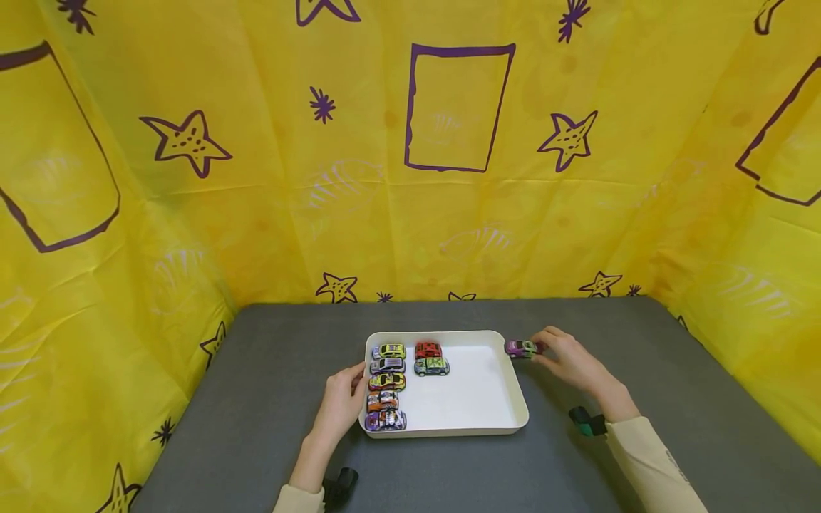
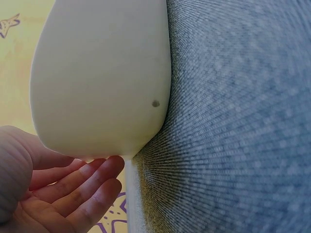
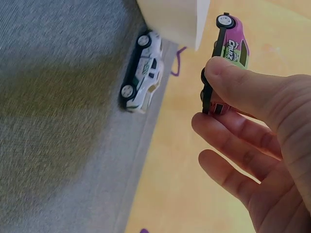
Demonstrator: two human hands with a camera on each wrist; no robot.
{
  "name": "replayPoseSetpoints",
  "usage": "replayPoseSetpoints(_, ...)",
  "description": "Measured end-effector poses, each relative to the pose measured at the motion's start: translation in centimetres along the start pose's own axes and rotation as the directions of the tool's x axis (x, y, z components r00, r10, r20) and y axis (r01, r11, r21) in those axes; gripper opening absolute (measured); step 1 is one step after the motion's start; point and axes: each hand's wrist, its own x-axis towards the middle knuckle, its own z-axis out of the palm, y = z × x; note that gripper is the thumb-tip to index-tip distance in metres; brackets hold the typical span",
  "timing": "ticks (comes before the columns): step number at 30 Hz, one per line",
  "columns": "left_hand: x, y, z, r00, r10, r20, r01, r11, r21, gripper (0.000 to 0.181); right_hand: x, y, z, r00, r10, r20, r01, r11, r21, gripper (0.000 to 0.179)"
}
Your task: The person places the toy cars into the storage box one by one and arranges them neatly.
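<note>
A purple and green toy car [image 1: 521, 348] is pinched between the thumb and fingers of my right hand [image 1: 567, 360], raised beside the tray's top right corner. In the right wrist view, a white toy car [image 3: 144, 73] stands on the table below, close to the tray wall. My left hand [image 1: 342, 402] rests against the left side of the white tray [image 1: 462, 432], its relaxed fingers [image 2: 104, 191] touching the outer wall. Inside the tray, several toy cars [image 1: 387, 382] form a column along the left wall. Right of them sit a red car [image 1: 428, 349] and a green car [image 1: 432, 366].
The tray lies on a dark grey table [image 1: 282, 356]. Yellow cloth [image 1: 449, 235] with purple drawings hangs behind it and at both sides. Black wrist straps with devices [image 1: 586, 422] sit on both forearms.
</note>
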Motion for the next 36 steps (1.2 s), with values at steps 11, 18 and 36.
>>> replayPoseSetpoints(11, -0.1, 0.0, 0.0, 1.000, -0.010, 0.006, 0.010, 1.000, -0.007, 0.027, 1.6, -1.7, 0.3, 0.999, 0.006, 0.054, -0.007, 1.000, 0.021, 0.026)
replayPoseSetpoints(18, 0.0, 0.1, -0.1, 1.000, -0.010, 0.005, 0.010, 1.000, -0.007, 0.027, 2.5, -2.4, 0.9, 0.998, -0.049, 0.049, 0.047, 0.998, 0.039, 0.026)
replayPoseSetpoints(36, 0.0, 0.1, 0.0, 1.000, -0.022, 0.013, 0.022, 1.000, -0.015, 0.027, 4.1, -4.2, 2.0, 0.987, -0.037, 0.159, 0.028, 0.998, 0.064, 0.024)
